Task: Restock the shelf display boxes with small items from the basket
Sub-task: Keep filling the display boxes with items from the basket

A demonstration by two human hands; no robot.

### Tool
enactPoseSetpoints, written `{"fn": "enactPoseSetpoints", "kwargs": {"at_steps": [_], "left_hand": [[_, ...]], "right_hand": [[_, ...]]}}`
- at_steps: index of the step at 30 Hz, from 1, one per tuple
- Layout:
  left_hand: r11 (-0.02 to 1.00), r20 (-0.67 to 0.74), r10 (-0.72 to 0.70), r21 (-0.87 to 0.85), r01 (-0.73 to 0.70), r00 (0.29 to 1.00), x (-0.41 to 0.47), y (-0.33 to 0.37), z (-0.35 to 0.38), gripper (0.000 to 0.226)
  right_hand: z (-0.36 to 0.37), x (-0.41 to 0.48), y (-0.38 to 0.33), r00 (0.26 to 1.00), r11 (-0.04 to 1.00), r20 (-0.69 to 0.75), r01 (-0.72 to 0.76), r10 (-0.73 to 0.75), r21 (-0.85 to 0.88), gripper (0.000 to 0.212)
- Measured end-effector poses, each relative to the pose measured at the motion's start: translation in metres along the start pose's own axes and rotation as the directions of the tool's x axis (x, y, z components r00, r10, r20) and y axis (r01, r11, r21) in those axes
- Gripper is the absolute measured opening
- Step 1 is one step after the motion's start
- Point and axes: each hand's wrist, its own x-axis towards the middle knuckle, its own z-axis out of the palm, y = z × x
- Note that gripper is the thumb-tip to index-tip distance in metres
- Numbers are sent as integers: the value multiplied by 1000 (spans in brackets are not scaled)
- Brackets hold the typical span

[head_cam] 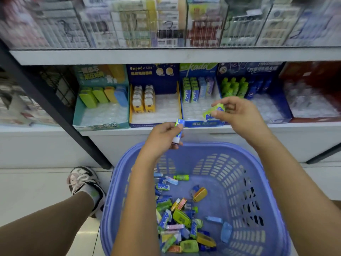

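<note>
Shop shelf (166, 56) runs across the middle; the purple basket (258, 182) sits at the bottom. Right hand (241, 113) pinches a green pack (208, 114) over the blue box (201, 124), and left hand (162, 137) grips a second pack (178, 129). Best to stand the green pack upright by its matches.

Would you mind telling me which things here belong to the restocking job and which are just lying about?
Job: left hand, holding a blue-green pack; right hand, pinching a green pack; basket of small items; kada display box.
Lying about: top-shelf cartons; shoe.
</note>
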Motion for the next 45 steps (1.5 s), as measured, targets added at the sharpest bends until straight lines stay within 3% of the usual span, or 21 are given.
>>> {"fn": "enactPoseSetpoints", "kwargs": {"at_steps": [5, 9, 17, 23, 29, 30, 32, 33, 35, 38, 41, 43, 45], "left_hand": [[997, -83, 42, -63, -48, 996, 3, 0, 1, 18], [993, -104, 51, -98, -61, 993, 6, 3, 4, 16], [990, -66, 42, -131, -51, 997, 12, -1, 10, 14], [982, -78, 27, -184, -41, 997, 15, -2, 13, 12], [984, -162, 97, -132, -119, 982, 15, 1, 18, 26], [981, -195, 115, -135, -143, 974, 16, 2, 20, 26], [971, -274, 142, -149, -188, 951, 16, 5, 23, 21], [965, -306, 155, -155, -209, 939, 17, 6, 25, 18], [957, -338, 190, -145, -250, 922, 17, 9, 28, 15], [950, -337, 253, -91, -298, 907, 17, 12, 33, 17], [927, -266, 370, 167, -335, 890, 18, 12, 39, 34], [839, -136, 441, 413, -354, 887, 20, 8, 46, 42], [755, -7, 410, 563, -335, 912, 20, 1, 55, 48]], "right_hand": [[13, 52, -9, 978, 926, -100, 136, -181, -352, 23], [33, 88, -9, 973, 916, -84, 173, -217, -363, 25], [46, 103, 3, 981, 781, 79, 190, -179, -595, 27], [50, 99, 7, 969, 790, 31, 219, -246, -573, 19], [45, 95, -3, 968, 642, 126, 240, -218, -728, 25], [44, 91, -6, 971, 680, 104, 226, -215, -698, 26], [38, 78, -12, 987, 891, 111, 153, -116, -428, 23], [34, 70, -14, 981, 964, 187, 95, -49, -248, 21], [28, 59, -14, 937, 999, 348, 18, 0, -49, 15], [25, 56, -11, 939, 1000, 343, 17, -22, 18, 12], [23, 65, -9, 989, 998, 137, 49, -53, 36, 19], [17, 73, -4, 988, 986, -50, 138, -143, -89, 19], [12, 78, 1, 960, 948, -123, 219, -251, -233, 17]]}}
